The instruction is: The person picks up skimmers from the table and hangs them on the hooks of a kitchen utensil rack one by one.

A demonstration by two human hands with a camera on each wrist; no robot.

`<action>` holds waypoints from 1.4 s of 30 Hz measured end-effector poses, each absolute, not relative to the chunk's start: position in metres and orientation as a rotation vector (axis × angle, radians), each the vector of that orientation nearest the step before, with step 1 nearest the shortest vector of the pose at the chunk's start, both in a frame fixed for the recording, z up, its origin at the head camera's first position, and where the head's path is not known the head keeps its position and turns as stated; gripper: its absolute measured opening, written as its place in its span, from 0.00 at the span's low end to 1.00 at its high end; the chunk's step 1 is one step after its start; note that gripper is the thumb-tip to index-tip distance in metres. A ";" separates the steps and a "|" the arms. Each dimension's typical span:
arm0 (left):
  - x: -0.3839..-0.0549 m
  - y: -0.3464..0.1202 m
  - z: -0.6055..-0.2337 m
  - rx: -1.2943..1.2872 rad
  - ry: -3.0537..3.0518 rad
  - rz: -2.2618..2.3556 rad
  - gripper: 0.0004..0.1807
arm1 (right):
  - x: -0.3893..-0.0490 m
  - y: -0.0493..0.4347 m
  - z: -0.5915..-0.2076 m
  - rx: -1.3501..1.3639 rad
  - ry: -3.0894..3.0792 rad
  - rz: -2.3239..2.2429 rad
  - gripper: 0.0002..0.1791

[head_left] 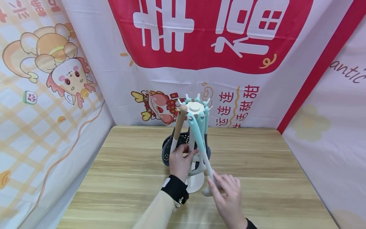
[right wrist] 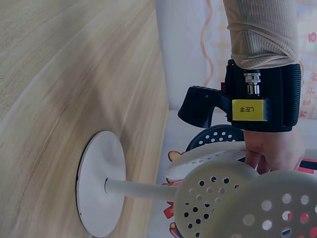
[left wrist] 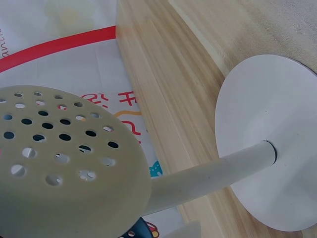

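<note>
A white rotating utensil rack stands upright, with several teal-handled kitchen utensils and one brown-handled utensil hanging from its hooks. My left hand reaches in among the hanging utensils, thumb and fingers pinching the white pole. With my right hand I hold the lower end of a teal-and-white skimmer, swung outward toward me, its top still at the hook. A beige perforated head fills much of the left wrist view. My right fingers are outside the right wrist view.
The round white base rests on the wood-grain table. Dark perforated heads hang on the rack's left side. Printed cloth encloses the table at the back and both sides.
</note>
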State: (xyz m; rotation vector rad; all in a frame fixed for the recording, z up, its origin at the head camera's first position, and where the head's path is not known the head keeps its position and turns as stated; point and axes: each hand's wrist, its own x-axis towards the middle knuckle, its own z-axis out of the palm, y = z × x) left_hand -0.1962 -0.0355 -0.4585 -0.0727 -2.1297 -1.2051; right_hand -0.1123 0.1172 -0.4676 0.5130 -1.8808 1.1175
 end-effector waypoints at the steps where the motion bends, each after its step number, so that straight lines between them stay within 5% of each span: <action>1: -0.196 -0.035 -0.459 -0.073 -2.131 -1.209 0.17 | -0.113 0.116 -0.468 0.511 -1.889 1.113 0.19; 20: -0.193 -0.037 -0.465 -0.159 -2.132 -1.203 0.12 | -0.135 0.102 -0.485 0.582 -1.967 1.049 0.17; 34: -0.178 -0.047 -0.459 -0.299 -2.258 -1.169 0.25 | -0.137 0.095 -0.482 0.705 -1.977 1.103 0.16; 42: -0.161 -0.049 -0.449 -0.243 -2.375 -1.236 0.24 | -0.142 0.098 -0.489 0.714 -2.003 1.136 0.14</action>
